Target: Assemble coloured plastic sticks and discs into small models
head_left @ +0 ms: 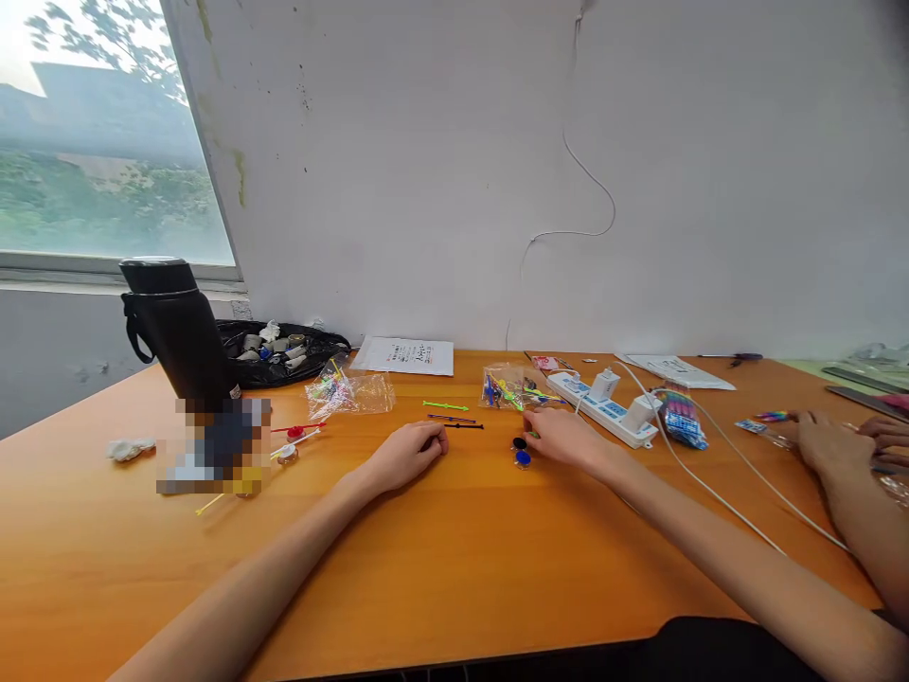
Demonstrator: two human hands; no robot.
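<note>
While both forearms stretch across the orange desk (454,578), the person's left hand (408,453) rests on the wood with its fingers curled loosely under, holding nothing. The right hand (564,438) lies palm down, fingers closed lightly at a small green piece, though whether they actually pinch it cannot be told. Two round pieces, one black (520,443) and one blue (524,459), sit just left of that hand, touching or nearly so, making the right hand plainly the nearer. Just beyond the left hand, two thin black sticks (454,421) lie with their long axes running left to right, a green stick (445,405) parallel behind them. Farther off sit clear bags of coloured parts (506,386), a white power strip (602,405) and a black flask (177,327) at far left. Another person's hand (824,443) works at the right edge.
</note>
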